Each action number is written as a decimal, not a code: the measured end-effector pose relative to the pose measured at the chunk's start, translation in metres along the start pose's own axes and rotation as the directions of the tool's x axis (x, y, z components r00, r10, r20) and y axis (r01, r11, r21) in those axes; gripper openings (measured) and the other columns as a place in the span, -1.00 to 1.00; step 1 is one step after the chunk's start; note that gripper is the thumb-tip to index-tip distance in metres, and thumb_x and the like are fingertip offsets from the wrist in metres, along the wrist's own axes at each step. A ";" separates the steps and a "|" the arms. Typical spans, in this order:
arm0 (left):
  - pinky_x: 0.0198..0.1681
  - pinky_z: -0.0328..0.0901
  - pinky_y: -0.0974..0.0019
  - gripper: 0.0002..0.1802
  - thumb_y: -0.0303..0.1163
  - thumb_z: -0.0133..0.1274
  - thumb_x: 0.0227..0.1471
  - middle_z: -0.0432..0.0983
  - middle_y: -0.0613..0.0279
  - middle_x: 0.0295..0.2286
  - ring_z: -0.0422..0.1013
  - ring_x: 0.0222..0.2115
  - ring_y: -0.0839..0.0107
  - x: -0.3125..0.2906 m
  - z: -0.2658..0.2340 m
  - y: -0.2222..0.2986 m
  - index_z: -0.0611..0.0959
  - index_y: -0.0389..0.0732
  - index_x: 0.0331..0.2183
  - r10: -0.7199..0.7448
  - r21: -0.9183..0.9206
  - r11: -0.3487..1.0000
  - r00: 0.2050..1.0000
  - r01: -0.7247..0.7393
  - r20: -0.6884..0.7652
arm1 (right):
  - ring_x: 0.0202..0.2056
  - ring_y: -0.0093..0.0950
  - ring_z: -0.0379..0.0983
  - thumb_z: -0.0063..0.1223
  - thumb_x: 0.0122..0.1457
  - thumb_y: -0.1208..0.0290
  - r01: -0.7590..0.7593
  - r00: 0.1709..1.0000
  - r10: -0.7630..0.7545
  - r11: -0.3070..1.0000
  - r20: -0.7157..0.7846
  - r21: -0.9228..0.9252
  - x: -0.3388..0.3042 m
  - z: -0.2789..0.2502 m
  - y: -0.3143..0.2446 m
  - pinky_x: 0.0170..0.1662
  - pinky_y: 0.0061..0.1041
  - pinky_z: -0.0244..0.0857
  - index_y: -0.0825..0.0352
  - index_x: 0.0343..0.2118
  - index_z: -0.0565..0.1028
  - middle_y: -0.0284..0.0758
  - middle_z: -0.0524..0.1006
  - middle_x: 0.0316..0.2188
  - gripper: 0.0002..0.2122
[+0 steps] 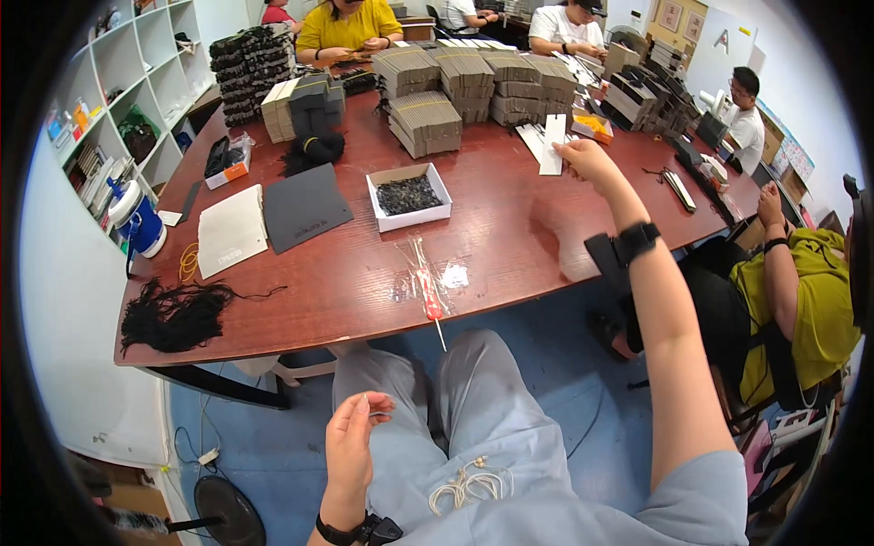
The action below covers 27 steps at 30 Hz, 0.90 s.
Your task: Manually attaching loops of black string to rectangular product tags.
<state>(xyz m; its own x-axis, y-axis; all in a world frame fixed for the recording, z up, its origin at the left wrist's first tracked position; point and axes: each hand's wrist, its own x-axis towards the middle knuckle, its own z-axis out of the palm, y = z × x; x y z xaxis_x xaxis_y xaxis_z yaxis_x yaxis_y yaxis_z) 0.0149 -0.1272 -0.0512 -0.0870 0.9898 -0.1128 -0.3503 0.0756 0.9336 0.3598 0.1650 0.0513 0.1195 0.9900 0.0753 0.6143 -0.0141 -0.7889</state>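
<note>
My right hand (584, 160) reaches far over the red-brown table (510, 227) and pinches a long white card (552, 146) above a small pile of similar white cards (533, 138). My left hand (353, 439) hovers over my lap with thumb and forefinger pinched on a thin cord end that is hard to make out. A bundle of cream cords (469, 482) lies on my grey trouser leg. In front of me on the table sit a red-handled awl (429, 296) and small clear plastic bags (452, 276).
A white box of dark small parts (409, 196) stands mid-table, with a dark sheet (305, 207) and white sheet (232, 229) to its left. Black cords (177, 314) lie at the left edge. Stacks of grey-brown cards (464, 77) fill the far side. Other people sit around the table; shelves line the left wall.
</note>
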 end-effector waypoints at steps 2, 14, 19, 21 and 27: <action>-0.31 0.20 0.40 -0.75 -0.34 -0.25 0.03 0.39 0.16 -0.45 0.31 -0.38 0.44 -0.004 -0.004 0.002 0.44 -0.32 -0.40 -0.015 -0.002 1.000 0.998 0.015 -0.066 | -0.76 -0.65 0.20 -0.10 0.02 0.16 0.014 0.998 -0.004 0.984 0.057 -0.177 0.054 0.001 0.011 -0.71 -0.64 0.06 0.36 -0.54 0.45 -0.44 0.34 -0.74 -0.69; -0.33 0.23 0.44 -0.82 -0.49 -0.08 -0.09 0.42 0.17 -0.44 0.36 -0.43 0.41 0.026 -0.058 0.046 0.48 -0.31 -0.35 0.568 0.742 0.580 0.820 -0.336 -0.072 | -0.43 -0.15 0.37 -0.04 -0.05 0.15 0.310 0.900 -0.410 0.843 -0.151 -0.440 0.069 0.030 0.039 -0.36 -0.36 0.22 0.45 -0.16 0.24 -0.03 0.42 -0.48 -0.52; -0.29 0.18 0.29 -0.77 -0.49 -0.01 -0.21 0.37 0.15 -0.42 0.29 -0.37 0.21 0.071 -0.094 0.096 0.48 -0.26 -0.36 0.717 0.952 0.018 0.668 -0.304 0.200 | -0.62 -0.71 0.23 -0.10 0.05 0.37 0.455 0.890 -0.454 0.890 0.047 -0.014 -0.064 0.063 -0.007 -0.67 -0.77 0.09 0.28 -0.12 0.25 -0.42 0.32 -0.51 -0.69; -0.25 0.15 0.26 -0.79 -0.46 0.00 -0.22 0.33 0.18 -0.40 0.24 -0.30 0.22 0.094 -0.091 0.101 0.46 -0.24 -0.40 0.649 0.909 -0.192 0.647 -0.370 0.400 | -0.59 -0.63 0.30 -0.08 0.01 0.48 0.490 0.867 -0.491 0.871 0.080 0.037 -0.103 0.076 -0.011 -0.53 -0.69 0.21 0.32 -0.13 0.24 -0.31 0.36 -0.47 -0.68; -0.25 0.11 0.22 -0.84 -0.45 0.04 -0.27 0.28 0.18 -0.41 0.20 -0.31 0.20 0.134 -0.087 0.089 0.38 -0.23 -0.57 0.582 0.928 -0.142 0.729 -0.344 0.360 | -0.57 -0.62 0.32 -0.07 -0.02 0.53 0.459 0.859 -0.481 0.875 0.174 0.153 -0.165 0.080 -0.026 -0.52 -0.68 0.20 0.38 -0.14 0.25 -0.30 0.39 -0.47 -0.68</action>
<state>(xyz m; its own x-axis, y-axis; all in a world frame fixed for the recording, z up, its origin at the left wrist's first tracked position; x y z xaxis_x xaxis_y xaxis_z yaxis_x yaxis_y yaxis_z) -0.1092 0.0017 -0.0130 0.0681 0.8092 0.5835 0.9453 -0.2394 0.2216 0.2611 0.0135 0.0107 -0.3283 0.8820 0.3382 0.4730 0.4634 -0.7494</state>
